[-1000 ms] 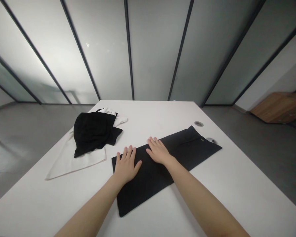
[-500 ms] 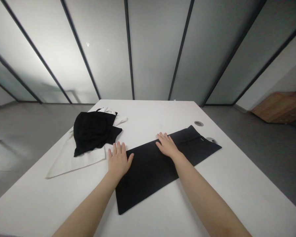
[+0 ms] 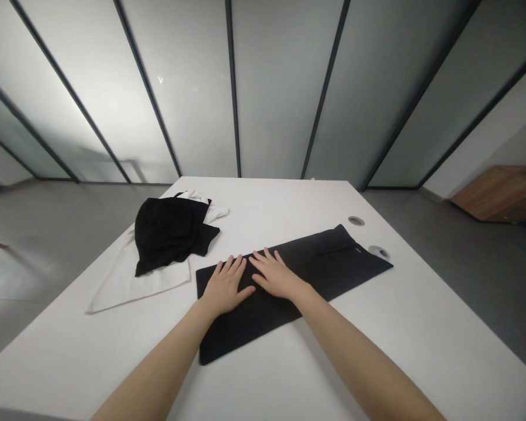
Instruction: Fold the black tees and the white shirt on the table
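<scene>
A long folded piece of black cloth (image 3: pixel 263 316) lies flat and slanting across the white table, its far right end bearing a small light tag. My left hand (image 3: pixel 228 286) rests flat on the left part of this cloth, fingers stretched forward, holding nothing. Close beside it, my right hand (image 3: pixel 276 276) also lies on the cloth near its far edge, palm down with the fingers apart. The two hands are near each other, with a narrow strip of cloth between them.
On the left of the table (image 3: pixel 280 204), a crumpled black garment (image 3: pixel 169 231) lies on white cloth (image 3: pixel 127 286). Two round cable holes (image 3: pixel 356 221) are at the right. Beyond stand frosted glass panels (image 3: pixel 276 88); a wooden cabinet (image 3: pixel 499 190) stands on the right.
My left hand has shifted right, further onto the black cloth. My right hand has slid left, closer to my left hand. The cloth's left end now lies flatter and slightly shifted.
</scene>
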### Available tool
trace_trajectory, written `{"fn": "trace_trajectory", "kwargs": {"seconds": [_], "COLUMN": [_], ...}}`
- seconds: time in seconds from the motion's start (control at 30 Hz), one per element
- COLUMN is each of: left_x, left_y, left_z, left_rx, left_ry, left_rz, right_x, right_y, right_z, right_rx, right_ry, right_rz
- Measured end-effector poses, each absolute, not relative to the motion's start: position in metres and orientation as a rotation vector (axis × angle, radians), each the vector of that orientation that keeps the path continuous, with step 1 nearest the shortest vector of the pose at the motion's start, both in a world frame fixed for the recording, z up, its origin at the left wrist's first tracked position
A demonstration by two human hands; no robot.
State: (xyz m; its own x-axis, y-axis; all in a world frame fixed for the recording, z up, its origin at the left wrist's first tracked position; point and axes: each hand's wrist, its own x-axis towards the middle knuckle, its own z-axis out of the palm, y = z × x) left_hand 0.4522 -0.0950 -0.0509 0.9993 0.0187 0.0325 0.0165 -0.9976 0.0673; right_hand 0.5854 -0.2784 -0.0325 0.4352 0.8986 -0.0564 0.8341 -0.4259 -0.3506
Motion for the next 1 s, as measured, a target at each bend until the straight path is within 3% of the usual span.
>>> {"fn": "trace_trajectory", "kwargs": {"seconds": [0.63, 1.0], "left_x": [0.445, 0.454], "left_y": [-0.117, -0.076], "left_z": [-0.049, -0.056], "left_rx": [3.063, 3.034], "left_ry": [0.440, 0.643], "left_rz": [0.139, 0.196], "right_x": [0.643, 0.661], "right_y": [-0.298, -0.312], "right_z": [-0.049, -0.051], "right_rx": [-2.726, -2.776], "right_ry": [-1.131, -0.980], "right_rz": [0.223, 0.174]}}
